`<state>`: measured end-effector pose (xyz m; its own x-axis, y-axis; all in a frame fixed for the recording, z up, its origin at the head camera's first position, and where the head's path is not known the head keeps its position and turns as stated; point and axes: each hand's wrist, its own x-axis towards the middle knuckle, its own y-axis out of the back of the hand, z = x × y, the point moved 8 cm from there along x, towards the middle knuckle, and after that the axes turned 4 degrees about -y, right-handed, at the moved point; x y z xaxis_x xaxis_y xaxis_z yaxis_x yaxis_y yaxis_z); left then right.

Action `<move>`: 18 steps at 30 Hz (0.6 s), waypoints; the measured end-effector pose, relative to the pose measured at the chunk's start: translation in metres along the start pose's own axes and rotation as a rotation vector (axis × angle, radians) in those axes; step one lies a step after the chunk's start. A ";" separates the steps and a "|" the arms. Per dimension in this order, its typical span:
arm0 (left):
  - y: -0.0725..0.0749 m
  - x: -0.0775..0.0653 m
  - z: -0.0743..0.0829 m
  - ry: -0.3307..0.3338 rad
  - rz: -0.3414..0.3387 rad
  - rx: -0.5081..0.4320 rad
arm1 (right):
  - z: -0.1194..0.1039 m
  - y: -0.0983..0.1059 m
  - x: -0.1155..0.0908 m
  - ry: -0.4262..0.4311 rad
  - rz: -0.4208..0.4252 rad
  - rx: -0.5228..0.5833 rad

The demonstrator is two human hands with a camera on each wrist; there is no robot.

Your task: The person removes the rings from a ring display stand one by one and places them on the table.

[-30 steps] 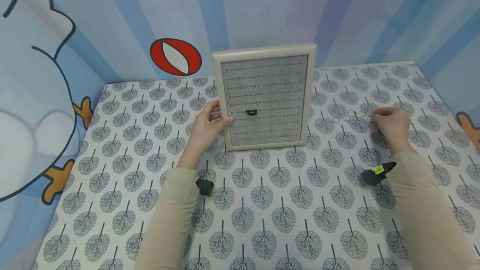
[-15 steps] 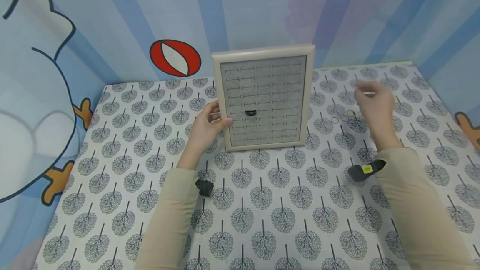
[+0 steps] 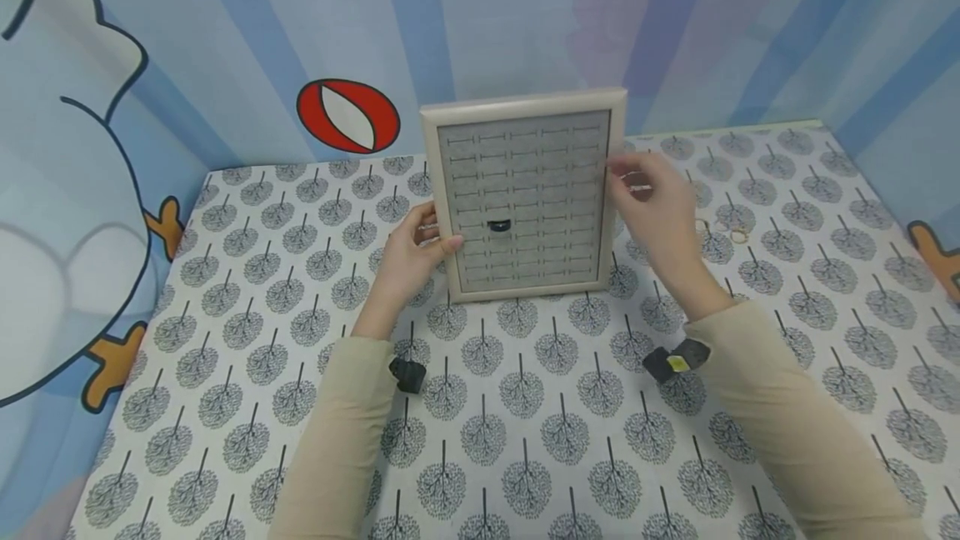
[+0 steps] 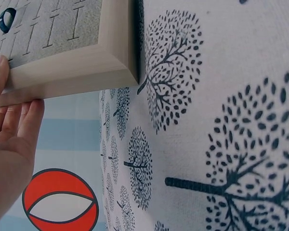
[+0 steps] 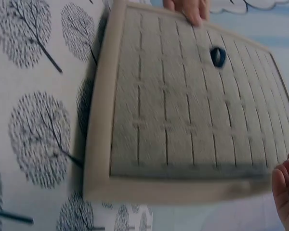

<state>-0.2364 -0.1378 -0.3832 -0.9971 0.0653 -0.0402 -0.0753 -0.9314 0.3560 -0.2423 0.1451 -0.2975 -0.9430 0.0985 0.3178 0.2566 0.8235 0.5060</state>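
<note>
A pale-framed ring display board with a grey slotted pad stands tilted upright on the table. One dark ring sits in a slot left of the pad's middle. My left hand grips the board's left side, thumb on the front and fingers behind; the left wrist view shows the same hold. At the board's right edge is my right hand, thumb and forefinger brought together at the frame. In the right wrist view its curled fingers are at the board's corner; I cannot tell whether a ring is between them.
On the tree-print tablecloth, right of the board, lie small rings, among them a gold-coloured ring. The right forearm passes in front of them. A printed blue backdrop rises behind the table.
My right hand has lifted from among the rings on the right and moved left to the board's right edge. The left hand and the board have stayed in place.
</note>
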 end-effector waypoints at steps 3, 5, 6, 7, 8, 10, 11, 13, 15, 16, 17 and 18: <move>0.000 0.000 0.000 -0.002 -0.001 0.000 | -0.015 -0.020 -0.009 0.100 -0.069 -0.002; 0.000 0.000 0.000 0.000 -0.001 0.002 | -0.023 -0.034 -0.014 0.150 -0.128 -0.001; 0.000 0.000 0.000 0.002 -0.001 0.002 | -0.026 -0.041 -0.018 0.171 -0.155 -0.006; 0.000 0.000 0.000 0.004 -0.001 0.003 | -0.029 -0.047 -0.021 0.191 -0.179 -0.011; 0.000 0.000 -0.001 0.006 -0.001 0.004 | -0.031 -0.053 -0.023 0.208 -0.201 -0.020; 0.000 0.000 -0.001 0.011 0.000 0.005 | -0.034 -0.063 -0.028 0.230 -0.239 -0.030; 0.000 0.000 -0.001 0.012 -0.001 0.004 | -0.036 -0.067 -0.029 0.242 -0.250 -0.041; 0.000 0.000 -0.001 0.015 -0.002 0.002 | -0.039 -0.073 -0.032 0.252 -0.272 -0.057; 0.000 0.000 -0.001 0.016 -0.002 0.000 | -0.041 -0.079 -0.033 0.250 -0.292 -0.068; 0.000 0.000 -0.001 0.016 -0.002 -0.001 | -0.041 -0.081 -0.034 0.247 -0.298 -0.076; -0.001 0.001 0.000 0.015 -0.001 -0.002 | -0.042 -0.083 -0.034 0.244 -0.304 -0.085; -0.001 0.001 0.000 0.013 0.000 -0.003 | -0.042 -0.085 -0.035 0.236 -0.312 -0.087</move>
<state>-0.2369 -0.1372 -0.3834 -0.9968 0.0607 -0.0525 -0.0754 -0.9323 0.3537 -0.2225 0.0486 -0.3178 -0.9065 -0.2881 0.3087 -0.0077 0.7423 0.6700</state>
